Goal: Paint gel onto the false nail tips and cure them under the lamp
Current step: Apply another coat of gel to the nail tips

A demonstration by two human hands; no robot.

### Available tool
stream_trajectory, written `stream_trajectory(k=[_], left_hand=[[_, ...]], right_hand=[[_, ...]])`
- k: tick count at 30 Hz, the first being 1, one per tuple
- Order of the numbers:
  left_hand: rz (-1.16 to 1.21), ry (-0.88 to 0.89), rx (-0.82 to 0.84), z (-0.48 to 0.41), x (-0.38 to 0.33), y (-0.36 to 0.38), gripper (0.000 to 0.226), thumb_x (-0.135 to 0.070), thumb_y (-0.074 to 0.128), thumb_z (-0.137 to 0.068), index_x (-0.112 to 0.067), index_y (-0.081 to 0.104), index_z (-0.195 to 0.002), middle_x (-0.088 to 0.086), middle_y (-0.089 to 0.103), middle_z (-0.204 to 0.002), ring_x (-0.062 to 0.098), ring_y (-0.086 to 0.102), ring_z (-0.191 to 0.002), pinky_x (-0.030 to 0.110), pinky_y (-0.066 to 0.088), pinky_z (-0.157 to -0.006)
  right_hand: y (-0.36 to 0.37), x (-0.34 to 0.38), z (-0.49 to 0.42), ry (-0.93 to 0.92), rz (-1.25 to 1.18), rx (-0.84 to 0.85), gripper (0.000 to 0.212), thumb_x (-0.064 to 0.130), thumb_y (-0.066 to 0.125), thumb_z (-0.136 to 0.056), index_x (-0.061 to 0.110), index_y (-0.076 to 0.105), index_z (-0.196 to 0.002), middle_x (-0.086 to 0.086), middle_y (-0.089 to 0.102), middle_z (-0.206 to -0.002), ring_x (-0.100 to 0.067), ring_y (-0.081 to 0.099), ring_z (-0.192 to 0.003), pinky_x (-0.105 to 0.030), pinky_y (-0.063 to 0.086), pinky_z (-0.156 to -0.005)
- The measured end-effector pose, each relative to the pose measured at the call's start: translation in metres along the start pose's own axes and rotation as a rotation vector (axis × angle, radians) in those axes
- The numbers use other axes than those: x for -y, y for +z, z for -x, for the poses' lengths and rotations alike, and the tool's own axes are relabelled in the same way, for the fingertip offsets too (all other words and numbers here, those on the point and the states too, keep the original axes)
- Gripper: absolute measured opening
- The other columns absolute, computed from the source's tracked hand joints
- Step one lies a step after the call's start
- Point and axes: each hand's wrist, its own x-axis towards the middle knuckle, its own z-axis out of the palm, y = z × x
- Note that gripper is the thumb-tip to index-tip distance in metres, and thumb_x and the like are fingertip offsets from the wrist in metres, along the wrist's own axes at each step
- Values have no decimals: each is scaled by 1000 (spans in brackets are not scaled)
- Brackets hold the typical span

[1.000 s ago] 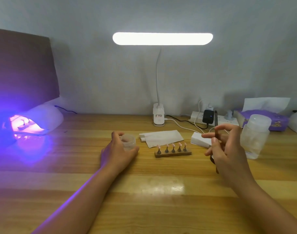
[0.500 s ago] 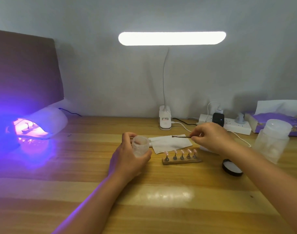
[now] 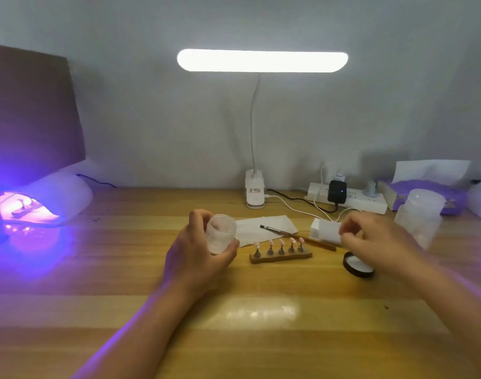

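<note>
At table centre: left hand (image 3: 195, 258) grips small translucent plastic jar (image 3: 221, 233); thin dark-handled brush (image 3: 280, 232) lies along 10-to-4 o'clock, handle end beside right hand (image 3: 376, 239) (blurred; grasp unclear). 5 pink false nail tips (image 3: 281, 241) at brush's 6 o'clock.

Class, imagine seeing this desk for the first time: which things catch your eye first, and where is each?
The bright white bar lamp glows high at centre against the wall. At the far left, the curing lamp spills violet light over the wooden desk. In the middle, the left hand grips a small clear jar, just left of a wooden stand carrying five nail tips.
</note>
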Motion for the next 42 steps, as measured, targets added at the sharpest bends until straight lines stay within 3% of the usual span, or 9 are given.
stream_trajectory(k=[6, 14, 17, 20, 25, 29, 32, 35, 42], left_hand=[[10, 249, -18, 20, -32, 5, 59, -56, 76, -72, -34, 35, -110, -13, 55, -98, 11, 54, -81, 28, 47, -64], [-41, 401, 153, 36, -55, 15, 58, -69, 60, -71, -36, 36, -113, -11, 58, -97, 9, 53, -77, 23, 43, -61], [-47, 428, 153, 36, -56, 16, 58, -69, 61, -73, -36, 38, -115, -11, 59, -97, 6, 53, -77, 22, 45, -60], [-58, 447, 161, 37, -56, 17, 59, -67, 63, -75, -34, 44, -121, -10, 63, -103, 5, 56, -83, 18, 45, -65], [-32, 467, 188, 38, -59, 19, 61, -59, 66, -77, -27, 56, -127, -11, 66, -113, 6, 60, -98, 24, 52, -75], [-39, 500, 226, 38, -61, 15, 62, -58, 64, -77, -30, 52, -132, -13, 66, -116, 4, 59, -101, 21, 52, -77], [-57, 543, 285, 40, -63, 17, 65, -59, 59, -81, -29, 48, -138, -10, 63, -126, 6, 57, -110, 19, 49, -83], [-47, 545, 310, 42, -65, 20, 66, -60, 54, -84, -25, 45, -140, -6, 64, -125, 9, 56, -110, 22, 50, -87], [20, 529, 334, 43, -65, 21, 69, -62, 49, -86, -28, 37, -145, -6, 59, -131, 8, 54, -115, 28, 50, -91]], right_hand=[[23, -31, 41, 116, 238, 15, 53, 74, 52, -77, 31, 42, -106, 11, 44, -106, -10, 45, -100, -32, 50, -84], [23, -22, 44, 109, 139, -102, 38, 63, 57, -83, 31, 45, -97, 13, 49, -98, -9, 48, -97, -32, 50, -78], [17, -17, 44, 72, 77, -124, 42, 55, 64, -82, 29, 47, -110, 11, 55, -110, -9, 48, -101, -29, 47, -80], [11, -4, 51, -120, -26, -150, 54, 46, 71, -78, 25, 51, -125, 10, 54, -113, -10, 49, -103, -24, 41, -82], [1, 22, 62, -415, -24, -126, 51, 58, 59, -72, 27, 58, -112, 13, 55, -102, -9, 50, -94, -22, 45, -78], [-1, 27, 61, -399, -281, -47, 42, 48, 76, -77, 40, 53, -111, 26, 55, -107, 3, 52, -105, -14, 46, -85], [0, 32, 61, -344, -481, 65, 47, 57, 70, -71, 47, 54, -114, 35, 60, -106, 12, 53, -107, -5, 44, -85], [2, 36, 62, -327, -610, 125, 60, 58, 72, -66, 44, 51, -120, 33, 61, -110, 6, 59, -106, -10, 49, -86], [-2, 35, 63, -299, -736, 261, 41, 47, 76, -72, 55, 55, -106, 29, 62, -109, 3, 62, -104, -12, 53, -76]])
